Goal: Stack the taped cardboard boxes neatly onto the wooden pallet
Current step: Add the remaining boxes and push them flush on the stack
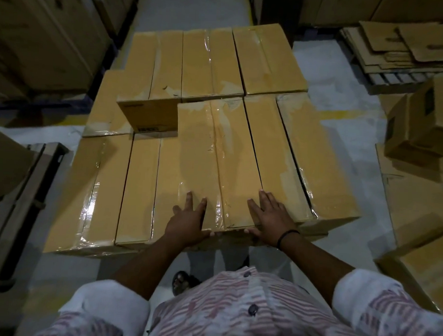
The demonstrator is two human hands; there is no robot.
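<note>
A stack of taped cardboard boxes fills the middle of the view and hides the pallet beneath it. The long taped box (216, 155) lies on the upper layer, level with its right neighbour (314, 159). My left hand (187, 223) and my right hand (272, 221) clasp its near end, fingers spread flat on top and thumbs against the front face. Three boxes form the upper back row (209, 65). To the left, lower-layer boxes (100, 188) lie uncovered.
Tall stacked cartons (43, 33) stand at the back left. Flattened cardboard (398, 48) is piled at the back right. Loose boxes (425, 121) and cardboard sheets sit on the floor at the right. A dark wooden frame (18, 197) lies at the left. My foot (182, 280) is below the stack.
</note>
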